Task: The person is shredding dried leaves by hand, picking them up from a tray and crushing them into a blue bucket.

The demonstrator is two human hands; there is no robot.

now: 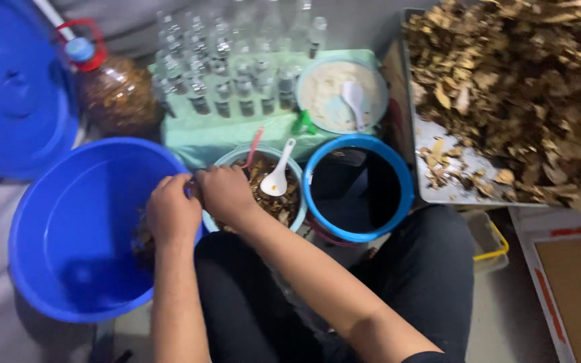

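**Two hands at the rim between basin and bowl**

- Left hand [171, 214]: curled, knuckles up, over the right edge of the large blue basin [68, 222]. Fingers bent inward toward the other hand; whether they pinch anything cannot be told.
- Right hand [226, 195]: curled likewise, touching the left hand at the fingertips, over the near-left rim of the pale bowl [224, 161]. What it grips is hidden.
- Pale bowl: just beyond the right fingers; holds brown dried pieces [284, 202], a white spoon [278, 178] and a red-handled tool.
- Large blue basin: under and left of the left fingers; mostly bare, a little dark matter below the left hand.
- Blue-rimmed bucket [405, 185]: right of the right fingers; dark inside.
- White-powder bowl [334, 91]: well beyond the fingers, with a white spoon.
- Small glass bottles [223, 87]: rows on green cloth, beyond the fingers.
- Plastic jug [115, 94]: brown contents, blue cap, far left.
- Metal tray [438, 195]: far right, heaped with dried brown chips [526, 81].
- Blue lid [15, 87]: far left.
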